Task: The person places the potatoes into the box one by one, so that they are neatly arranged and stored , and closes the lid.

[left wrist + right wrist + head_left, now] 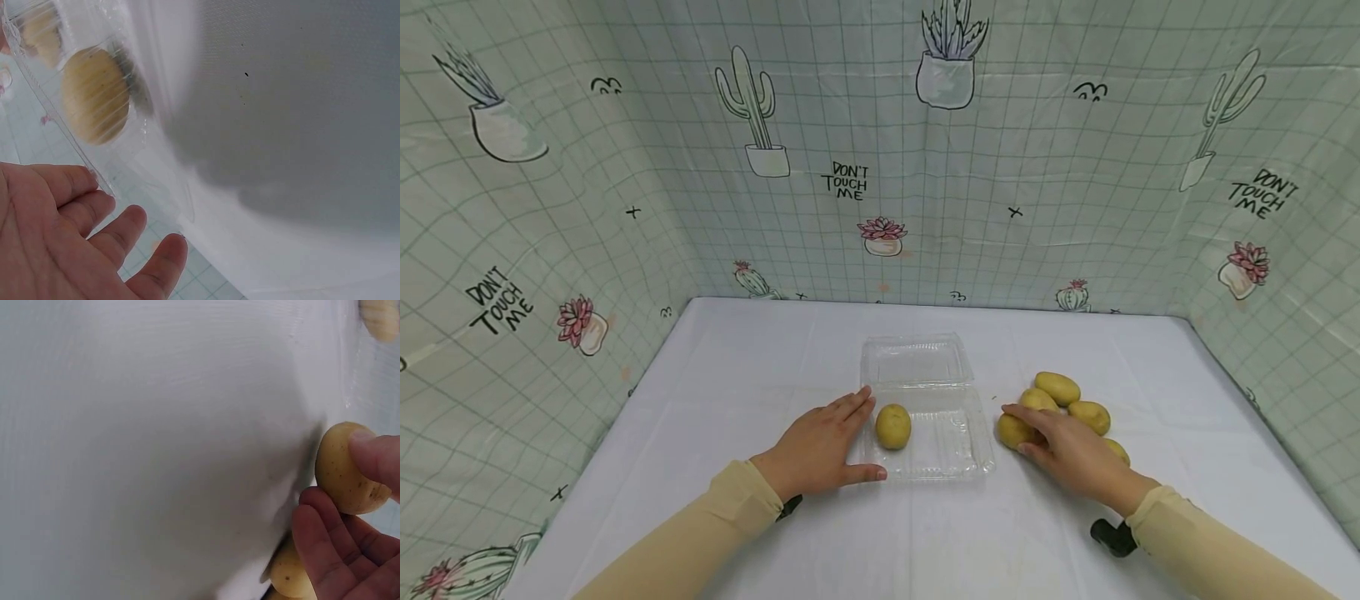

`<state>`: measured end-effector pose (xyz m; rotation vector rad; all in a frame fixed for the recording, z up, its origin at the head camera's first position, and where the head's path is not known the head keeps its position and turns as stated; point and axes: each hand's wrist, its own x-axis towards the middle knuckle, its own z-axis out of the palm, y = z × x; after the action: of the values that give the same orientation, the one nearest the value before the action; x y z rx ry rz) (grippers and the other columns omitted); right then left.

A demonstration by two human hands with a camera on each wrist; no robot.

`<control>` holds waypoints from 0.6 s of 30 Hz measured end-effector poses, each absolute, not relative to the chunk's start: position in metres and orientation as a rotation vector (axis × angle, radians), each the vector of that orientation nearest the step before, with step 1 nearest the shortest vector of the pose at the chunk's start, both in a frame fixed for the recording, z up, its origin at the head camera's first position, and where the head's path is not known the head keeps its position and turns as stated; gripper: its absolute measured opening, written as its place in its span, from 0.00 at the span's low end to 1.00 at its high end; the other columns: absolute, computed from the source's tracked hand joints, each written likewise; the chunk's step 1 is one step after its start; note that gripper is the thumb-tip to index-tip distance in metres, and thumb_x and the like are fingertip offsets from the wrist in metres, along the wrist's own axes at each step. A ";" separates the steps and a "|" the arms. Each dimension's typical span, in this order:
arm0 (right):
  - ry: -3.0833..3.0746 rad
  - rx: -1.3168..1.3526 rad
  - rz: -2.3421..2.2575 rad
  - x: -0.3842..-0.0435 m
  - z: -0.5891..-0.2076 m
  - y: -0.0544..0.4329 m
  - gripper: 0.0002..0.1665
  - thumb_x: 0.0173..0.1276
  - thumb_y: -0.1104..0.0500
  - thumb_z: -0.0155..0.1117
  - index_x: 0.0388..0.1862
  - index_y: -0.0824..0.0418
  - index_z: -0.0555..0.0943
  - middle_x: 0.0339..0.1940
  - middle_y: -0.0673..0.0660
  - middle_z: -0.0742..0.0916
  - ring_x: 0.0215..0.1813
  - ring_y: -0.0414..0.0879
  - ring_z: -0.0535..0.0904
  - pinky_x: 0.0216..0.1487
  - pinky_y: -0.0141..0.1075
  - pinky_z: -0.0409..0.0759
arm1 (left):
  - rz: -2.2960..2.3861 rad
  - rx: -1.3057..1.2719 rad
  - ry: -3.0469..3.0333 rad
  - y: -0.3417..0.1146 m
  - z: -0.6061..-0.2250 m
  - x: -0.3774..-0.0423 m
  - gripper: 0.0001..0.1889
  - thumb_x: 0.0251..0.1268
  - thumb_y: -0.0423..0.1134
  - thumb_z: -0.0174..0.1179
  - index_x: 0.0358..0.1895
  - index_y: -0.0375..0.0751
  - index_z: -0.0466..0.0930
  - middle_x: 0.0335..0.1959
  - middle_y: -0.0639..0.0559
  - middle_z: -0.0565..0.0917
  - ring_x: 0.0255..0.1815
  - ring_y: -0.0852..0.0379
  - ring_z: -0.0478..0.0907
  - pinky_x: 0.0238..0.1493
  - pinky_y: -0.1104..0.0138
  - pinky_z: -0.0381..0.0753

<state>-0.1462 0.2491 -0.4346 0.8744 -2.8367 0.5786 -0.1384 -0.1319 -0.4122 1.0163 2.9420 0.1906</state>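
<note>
A clear plastic clamshell container lies unfolded on the table, its lid toward the back. One potato sits at the left of its base; the left wrist view shows this potato through the ribbed wall. My left hand is at the container's left edge, fingers extended and thumb by the front left corner. To the right of the container, my right hand grips a potato between thumb and fingers. In the right wrist view the thumb presses on that potato.
Several more potatoes lie around the right hand, including one at the back and one to the right. A white cloth covers the table. Patterned curtains enclose the back and sides.
</note>
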 end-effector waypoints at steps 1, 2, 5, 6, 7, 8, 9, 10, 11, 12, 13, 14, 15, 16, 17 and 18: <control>-2.839 0.861 0.573 -0.145 -0.433 0.249 0.32 0.63 0.63 0.73 0.66 0.60 0.76 0.54 0.58 0.85 0.51 0.49 0.81 0.48 0.46 0.80 | 0.187 1.017 2.943 -0.132 -0.412 -0.138 0.52 0.63 0.72 0.55 0.76 0.32 0.59 0.78 0.42 0.57 0.76 0.46 0.58 0.68 0.53 0.67; -2.841 0.848 0.568 -0.144 -0.431 0.249 0.32 0.63 0.64 0.74 0.66 0.60 0.76 0.53 0.58 0.85 0.50 0.48 0.81 0.47 0.46 0.80 | 0.186 1.018 2.944 -0.132 -0.412 -0.138 0.52 0.63 0.72 0.55 0.76 0.32 0.59 0.78 0.42 0.57 0.76 0.46 0.58 0.68 0.53 0.67; -2.855 0.829 0.552 -0.142 -0.424 0.249 0.32 0.63 0.63 0.73 0.67 0.59 0.76 0.55 0.58 0.85 0.48 0.46 0.80 0.46 0.44 0.80 | 0.184 1.020 2.945 -0.132 -0.412 -0.138 0.52 0.63 0.72 0.54 0.76 0.31 0.59 0.78 0.42 0.58 0.76 0.46 0.58 0.67 0.53 0.67; -2.861 0.826 0.541 -0.142 -0.421 0.249 0.33 0.63 0.63 0.73 0.67 0.59 0.76 0.55 0.58 0.84 0.48 0.45 0.80 0.46 0.44 0.80 | 0.184 1.020 2.945 -0.132 -0.412 -0.138 0.52 0.63 0.72 0.54 0.76 0.31 0.59 0.78 0.42 0.58 0.76 0.46 0.58 0.67 0.53 0.67; -2.863 0.828 0.534 -0.141 -0.418 0.249 0.33 0.63 0.63 0.73 0.67 0.58 0.75 0.55 0.57 0.84 0.47 0.44 0.80 0.45 0.43 0.80 | 0.186 1.021 2.945 -0.132 -0.412 -0.138 0.52 0.63 0.72 0.54 0.76 0.31 0.59 0.78 0.42 0.58 0.76 0.46 0.58 0.67 0.53 0.67; -2.860 0.832 0.529 -0.141 -0.415 0.249 0.33 0.63 0.63 0.73 0.67 0.58 0.75 0.55 0.56 0.85 0.46 0.43 0.80 0.44 0.42 0.81 | 0.189 1.022 2.944 -0.132 -0.412 -0.138 0.52 0.63 0.72 0.54 0.76 0.31 0.59 0.78 0.42 0.58 0.76 0.46 0.58 0.67 0.53 0.67; -2.854 0.835 0.528 -0.141 -0.411 0.249 0.33 0.63 0.63 0.74 0.67 0.58 0.75 0.54 0.55 0.85 0.45 0.42 0.80 0.44 0.41 0.81 | 0.191 1.023 2.944 -0.131 -0.412 -0.138 0.52 0.63 0.72 0.54 0.76 0.31 0.59 0.78 0.41 0.58 0.76 0.46 0.58 0.67 0.53 0.67; -2.848 0.838 0.527 -0.142 -0.408 0.249 0.34 0.63 0.63 0.74 0.68 0.57 0.75 0.52 0.54 0.85 0.43 0.42 0.80 0.42 0.39 0.81 | 0.193 1.024 2.944 -0.131 -0.412 -0.139 0.52 0.63 0.72 0.54 0.76 0.31 0.60 0.78 0.41 0.58 0.76 0.46 0.58 0.67 0.53 0.68; -2.843 0.841 0.535 -0.143 -0.404 0.249 0.34 0.63 0.63 0.74 0.68 0.57 0.75 0.50 0.52 0.85 0.42 0.41 0.80 0.41 0.38 0.82 | 0.193 1.024 2.944 -0.131 -0.412 -0.139 0.52 0.63 0.72 0.54 0.75 0.31 0.60 0.78 0.41 0.58 0.76 0.46 0.58 0.67 0.53 0.68; -2.838 0.848 0.558 -0.144 -0.401 0.248 0.34 0.63 0.64 0.74 0.68 0.57 0.75 0.49 0.51 0.84 0.42 0.41 0.81 0.41 0.37 0.82 | 0.194 1.024 2.944 -0.132 -0.411 -0.138 0.52 0.63 0.72 0.54 0.75 0.31 0.60 0.78 0.41 0.58 0.76 0.46 0.58 0.67 0.53 0.67; -2.833 0.851 0.587 -0.145 -0.397 0.247 0.33 0.63 0.64 0.73 0.68 0.57 0.75 0.47 0.50 0.83 0.41 0.40 0.80 0.41 0.36 0.82 | 0.194 1.026 2.944 -0.132 -0.412 -0.139 0.52 0.63 0.72 0.54 0.75 0.31 0.60 0.78 0.41 0.58 0.76 0.46 0.58 0.67 0.53 0.68; -2.829 0.853 0.614 -0.146 -0.393 0.247 0.33 0.64 0.64 0.73 0.68 0.56 0.75 0.46 0.48 0.83 0.42 0.40 0.80 0.41 0.36 0.82 | 0.193 1.026 2.945 -0.132 -0.411 -0.138 0.52 0.63 0.72 0.54 0.75 0.31 0.60 0.78 0.41 0.58 0.76 0.46 0.58 0.67 0.53 0.67; -2.828 0.859 0.653 -0.148 -0.390 0.245 0.33 0.65 0.64 0.72 0.69 0.56 0.75 0.46 0.48 0.82 0.43 0.40 0.80 0.42 0.36 0.82 | 0.192 1.027 2.946 -0.132 -0.411 -0.138 0.52 0.63 0.72 0.54 0.75 0.31 0.60 0.78 0.41 0.58 0.76 0.46 0.59 0.67 0.53 0.68; -2.831 0.864 0.688 -0.149 -0.386 0.243 0.33 0.66 0.64 0.72 0.69 0.56 0.74 0.47 0.47 0.82 0.43 0.40 0.80 0.43 0.36 0.81 | 0.190 1.027 2.946 -0.132 -0.411 -0.138 0.52 0.63 0.72 0.54 0.75 0.31 0.60 0.78 0.41 0.58 0.76 0.46 0.59 0.67 0.53 0.67; -2.834 0.869 0.723 -0.150 -0.383 0.241 0.33 0.67 0.63 0.71 0.70 0.55 0.74 0.46 0.47 0.82 0.44 0.40 0.79 0.44 0.36 0.81 | 0.189 1.026 2.946 -0.132 -0.411 -0.138 0.52 0.63 0.72 0.54 0.75 0.31 0.60 0.78 0.41 0.58 0.76 0.46 0.59 0.67 0.53 0.67; -2.835 0.876 0.751 -0.152 -0.380 0.239 0.33 0.67 0.63 0.70 0.70 0.54 0.74 0.47 0.46 0.82 0.45 0.40 0.79 0.45 0.37 0.81 | 0.190 1.026 2.947 -0.132 -0.411 -0.138 0.52 0.63 0.72 0.55 0.75 0.31 0.60 0.78 0.41 0.58 0.76 0.46 0.59 0.67 0.53 0.67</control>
<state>-0.1515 0.2386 -0.3803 0.8759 -2.8351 0.7513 -0.1381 -0.1320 -0.4112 1.0258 2.9474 0.1898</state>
